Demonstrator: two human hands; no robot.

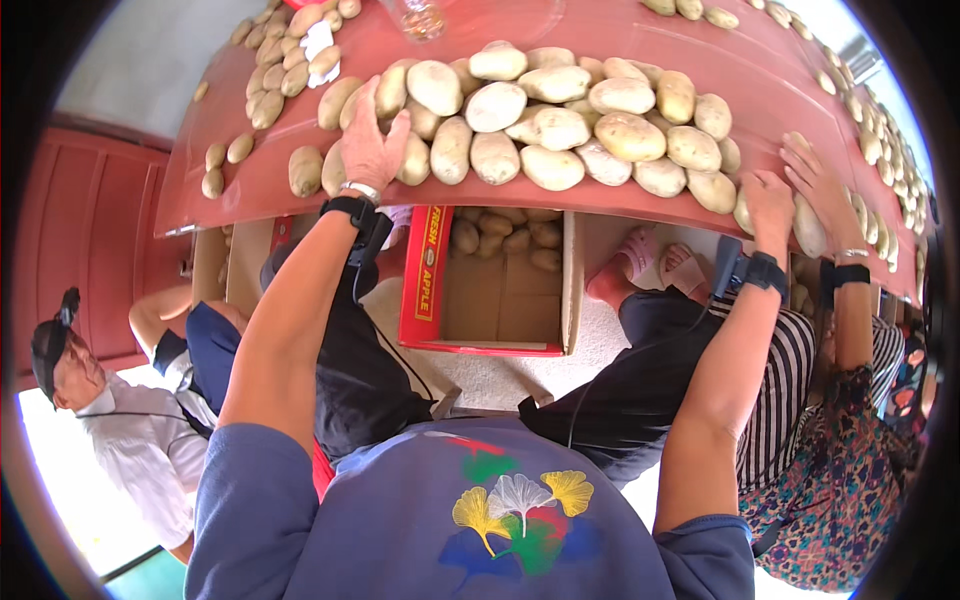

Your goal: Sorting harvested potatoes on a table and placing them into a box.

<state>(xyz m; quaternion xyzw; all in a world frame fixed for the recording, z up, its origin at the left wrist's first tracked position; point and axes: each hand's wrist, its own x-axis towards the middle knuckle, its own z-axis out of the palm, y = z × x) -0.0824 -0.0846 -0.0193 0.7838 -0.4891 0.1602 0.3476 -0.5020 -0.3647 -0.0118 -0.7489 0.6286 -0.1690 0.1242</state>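
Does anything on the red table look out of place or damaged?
Yes: a white scrap, perhaps tissue, lies among potatoes on the left of the table. It looks odd because its neighbours are mostly potatoes. I see no clear damage.

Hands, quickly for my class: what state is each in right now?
Left hand: open, thumb and fingers apart, at the left end of the potato pile.
Right hand: fingers curled, at the pile's right end; whether it holds anything cannot be told.

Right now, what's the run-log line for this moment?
Left hand: spread, left end of potato pile; right hand: curled at its right end; red table: under pile; open box: below table's near edge, potatoes inside
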